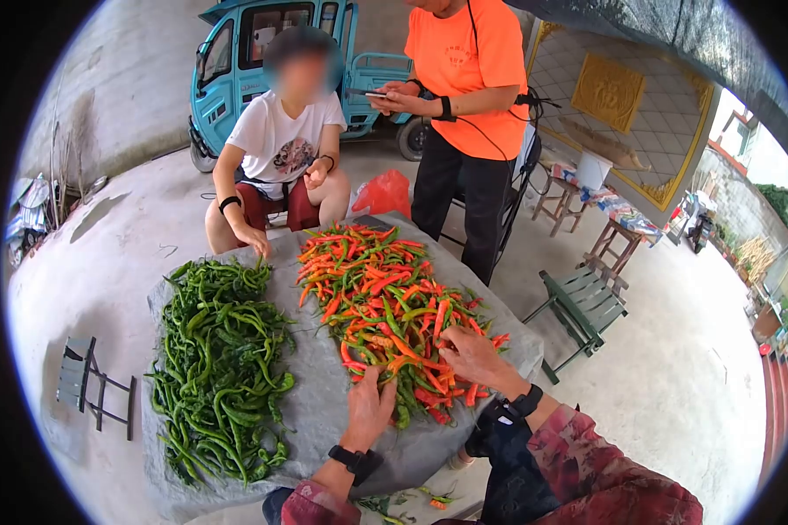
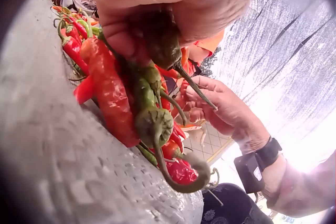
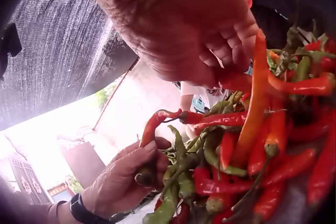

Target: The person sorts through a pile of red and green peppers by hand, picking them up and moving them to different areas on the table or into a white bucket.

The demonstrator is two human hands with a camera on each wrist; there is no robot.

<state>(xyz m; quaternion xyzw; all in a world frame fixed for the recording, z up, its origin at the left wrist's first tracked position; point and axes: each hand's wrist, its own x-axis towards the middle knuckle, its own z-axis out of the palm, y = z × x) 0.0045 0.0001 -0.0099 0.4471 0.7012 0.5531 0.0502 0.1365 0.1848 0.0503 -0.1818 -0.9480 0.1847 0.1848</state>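
A heap of red, orange and green chili peppers (image 1: 385, 297) lies on a grey sheet (image 1: 324, 446). My left hand (image 1: 369, 409) is at the heap's near edge. Between its thumb and fingers it pinches a dark green chili pepper (image 2: 164, 45), stem pointing out. Just below hang a wrinkled red pepper (image 2: 111, 98) and a green one with a curled stem (image 2: 155, 124). At the heap's right side, my right hand (image 1: 481, 359) has its fingers curled, with a red chili pepper (image 3: 233, 81) at the fingertips. An orange pepper (image 3: 254, 103) stands in front of them.
A pile of green peppers (image 1: 223, 376) covers the sheet's left side. Across from me a seated person (image 1: 289, 131) reaches to it; another stands in an orange shirt (image 1: 464, 52). Folding stools (image 1: 578, 302) stand on the floor, and a blue three-wheeler (image 1: 245, 70) is behind.
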